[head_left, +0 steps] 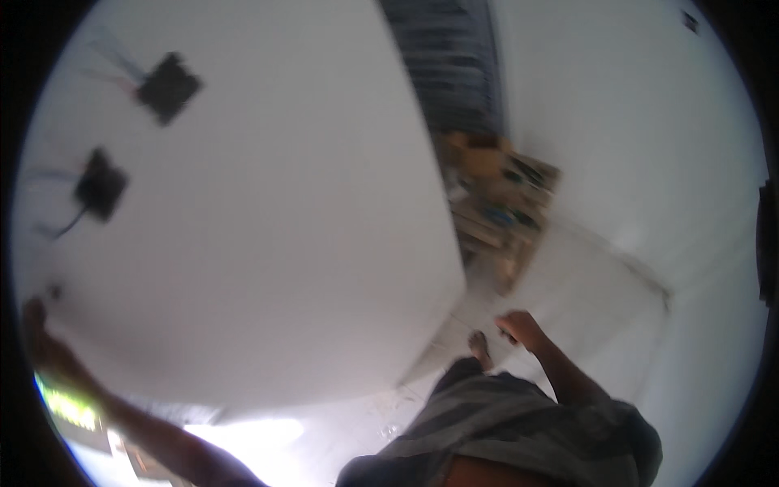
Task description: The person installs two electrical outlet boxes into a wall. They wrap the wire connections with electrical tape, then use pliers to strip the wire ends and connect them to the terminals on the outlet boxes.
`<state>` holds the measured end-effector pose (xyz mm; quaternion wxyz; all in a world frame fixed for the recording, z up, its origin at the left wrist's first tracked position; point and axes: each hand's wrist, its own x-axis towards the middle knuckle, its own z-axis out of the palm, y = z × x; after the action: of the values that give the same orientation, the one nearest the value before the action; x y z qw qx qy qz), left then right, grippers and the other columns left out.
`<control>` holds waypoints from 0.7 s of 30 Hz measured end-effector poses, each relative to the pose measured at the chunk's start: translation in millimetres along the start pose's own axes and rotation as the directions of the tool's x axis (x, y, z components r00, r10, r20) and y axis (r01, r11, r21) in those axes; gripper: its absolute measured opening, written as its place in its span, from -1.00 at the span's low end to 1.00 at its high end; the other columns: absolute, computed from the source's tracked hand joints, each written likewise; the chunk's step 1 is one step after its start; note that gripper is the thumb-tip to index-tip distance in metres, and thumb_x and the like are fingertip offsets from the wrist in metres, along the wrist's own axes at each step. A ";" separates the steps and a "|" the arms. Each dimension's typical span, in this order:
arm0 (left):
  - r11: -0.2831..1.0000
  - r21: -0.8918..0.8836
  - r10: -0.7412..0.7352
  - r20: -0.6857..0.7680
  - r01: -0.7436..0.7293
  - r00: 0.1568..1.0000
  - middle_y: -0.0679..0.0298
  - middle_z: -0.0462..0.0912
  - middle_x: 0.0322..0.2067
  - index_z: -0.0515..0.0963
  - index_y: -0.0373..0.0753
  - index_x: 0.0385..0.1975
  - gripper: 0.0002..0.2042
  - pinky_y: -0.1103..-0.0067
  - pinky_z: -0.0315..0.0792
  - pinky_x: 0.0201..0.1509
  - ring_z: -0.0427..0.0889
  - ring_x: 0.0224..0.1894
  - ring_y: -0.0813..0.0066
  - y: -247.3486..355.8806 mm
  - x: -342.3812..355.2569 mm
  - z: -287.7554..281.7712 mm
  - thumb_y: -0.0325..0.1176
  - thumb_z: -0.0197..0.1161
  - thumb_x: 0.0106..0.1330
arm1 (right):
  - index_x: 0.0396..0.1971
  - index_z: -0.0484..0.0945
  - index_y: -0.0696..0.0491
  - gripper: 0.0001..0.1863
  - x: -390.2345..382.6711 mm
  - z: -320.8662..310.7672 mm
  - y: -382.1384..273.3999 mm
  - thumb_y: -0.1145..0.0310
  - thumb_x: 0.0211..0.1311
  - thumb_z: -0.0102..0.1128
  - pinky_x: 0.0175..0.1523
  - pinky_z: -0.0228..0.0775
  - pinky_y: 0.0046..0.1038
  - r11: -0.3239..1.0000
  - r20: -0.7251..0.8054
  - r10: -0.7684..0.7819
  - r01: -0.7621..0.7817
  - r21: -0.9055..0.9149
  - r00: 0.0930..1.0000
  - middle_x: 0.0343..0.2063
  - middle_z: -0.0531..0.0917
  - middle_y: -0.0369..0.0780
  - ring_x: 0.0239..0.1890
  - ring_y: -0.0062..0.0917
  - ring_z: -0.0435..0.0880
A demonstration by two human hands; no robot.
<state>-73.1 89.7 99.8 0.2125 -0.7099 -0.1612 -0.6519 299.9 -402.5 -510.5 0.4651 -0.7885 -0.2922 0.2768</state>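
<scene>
My left hand (39,329) reaches to the white wall (268,211) at the lower left, just below a small dark hole (55,290); motion blur hides its fingers. Higher on the same wall are two dark square openings (168,88) (99,184) with loose wires coming out. My right hand (518,329) hangs low at centre right, curled closed around something small I cannot make out, above the tiled floor (600,292) and near my sandalled foot (479,347).
Past the wall's edge, a wooden pallet or stand (507,252) holds a cardboard box (479,154) and assorted items beside a dark grey slatted panel (446,65). Another white wall (617,114) stands at right, with a small dark fitting (690,22). Bright light shows at lower left.
</scene>
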 end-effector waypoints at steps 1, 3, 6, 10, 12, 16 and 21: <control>0.999 0.011 -0.048 -0.044 0.048 0.998 0.14 0.73 0.01 0.66 -0.30 0.04 -0.63 0.40 0.49 0.26 0.69 0.08 0.29 8.5 0.8 -4.2 -0.16 0.00 0.61 | -0.59 0.60 0.17 -0.53 7.1 -2.6 -5.2 0.11 0.43 0.11 -0.56 0.38 -0.40 0.955 0.038 0.266 -0.269 0.122 0.963 -0.67 0.63 -0.20 -0.75 -0.56 0.53; 0.988 -0.026 -0.152 -0.161 0.150 0.975 0.28 0.75 0.04 0.70 -0.22 0.04 -0.61 0.52 0.55 0.16 0.71 0.02 0.43 46.6 -8.6 -1.5 -0.04 0.22 0.50 | -0.61 0.58 0.15 -0.51 18.2 -7.5 -1.6 0.07 0.42 0.10 -0.59 0.40 -0.44 0.981 0.032 0.145 -0.148 0.124 0.989 -0.71 0.60 -0.21 -0.78 -0.55 0.52; 0.944 0.288 -0.089 -0.238 0.158 0.967 0.14 0.71 0.09 0.69 -0.28 0.05 -0.62 0.53 0.58 0.15 0.72 0.02 0.36 55.2 -33.4 -3.6 -0.09 0.21 0.51 | -0.57 0.62 0.17 -0.52 49.8 -15.4 -15.2 0.02 0.31 0.29 -0.62 0.40 -0.44 0.872 0.055 0.401 -0.400 0.283 0.914 -0.65 0.64 -0.22 -0.73 -0.59 0.54; 0.935 0.281 -0.114 -0.341 0.217 0.933 0.14 0.69 0.11 0.67 -0.28 0.07 -0.69 0.44 0.62 0.18 0.71 0.10 0.31 103.2 -57.5 26.3 -0.23 0.19 0.52 | -0.60 0.63 0.15 -0.52 93.0 -36.9 -20.8 0.01 0.25 0.40 -0.61 0.37 -0.44 0.872 0.036 0.349 -0.339 0.352 0.936 -0.70 0.60 -0.27 -0.70 -0.63 0.54; 0.883 0.467 0.242 -0.350 -0.055 0.905 0.15 0.72 0.06 0.65 -0.27 0.04 -0.73 0.43 0.65 0.13 0.73 0.07 0.25 84.9 -86.1 16.7 -0.26 0.20 0.51 | -0.58 0.63 0.14 -0.59 107.5 -40.9 -9.7 0.11 0.26 0.41 -0.59 0.35 -0.45 0.925 0.056 0.258 -0.263 0.272 0.965 -0.71 0.59 -0.28 -0.70 -0.63 0.52; 0.800 0.571 0.383 -0.247 -0.186 0.890 0.23 0.75 -0.28 0.68 -0.25 -0.30 -0.76 0.47 0.66 -0.05 0.77 -0.19 0.32 163.3 -138.4 55.5 -0.23 0.21 0.53 | -0.42 0.69 0.16 -0.71 147.6 -68.2 -36.5 0.21 0.23 0.48 -0.50 0.39 -0.47 0.969 0.023 0.113 -0.115 0.219 0.993 -0.66 0.62 -0.30 -0.63 -0.65 0.56; 0.876 -0.449 -0.162 0.065 0.174 0.985 0.09 0.61 -0.42 0.54 -0.45 -0.43 -0.66 0.39 0.44 -0.30 0.57 -0.39 0.27 268.3 -239.3 169.5 -0.30 0.11 0.54 | -0.16 0.77 0.05 -0.59 155.5 -81.5 -9.9 0.03 0.19 0.49 -0.38 0.51 -0.46 0.967 -0.177 0.178 -0.138 0.216 0.968 -0.49 0.74 -0.23 -0.52 -0.59 0.67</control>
<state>184.4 -42.2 -172.8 -0.0182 -0.7315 -0.0682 -0.6782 460.8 -333.4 -493.5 0.5455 -0.7813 -0.1516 0.2628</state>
